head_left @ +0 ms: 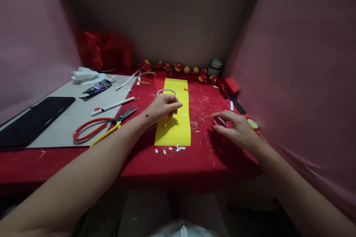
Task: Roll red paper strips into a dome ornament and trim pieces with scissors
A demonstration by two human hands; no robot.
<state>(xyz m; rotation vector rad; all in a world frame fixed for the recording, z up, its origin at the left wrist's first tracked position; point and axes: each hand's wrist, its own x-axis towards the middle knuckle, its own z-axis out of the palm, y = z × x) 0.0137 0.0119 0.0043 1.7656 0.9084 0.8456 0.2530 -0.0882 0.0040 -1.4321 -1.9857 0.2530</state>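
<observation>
My left hand [168,106] is above a strip of yellow corrugated paper [175,133], its thumb and fingers pinched together; what they grip is hidden. A thin white ring [172,90] shows just behind its knuckles; I cannot tell whether the hand touches it. My right hand [236,129] hovers over the red cloth [200,166] to the right of the paper. Its thumb and index finger curve around a small reddish thing with a pale edge, too dark to name. Scissors [114,121] with red and yellow handles lie left of my left forearm.
On a grey board [69,126] are a black phone-like slab [36,118], a white pen [114,106], a purple tube [97,88] and crumpled white paper [86,75]. Small red-and-yellow balls [178,67] line the back near a jar [215,67]. White scraps [179,149] and threads dot the cloth.
</observation>
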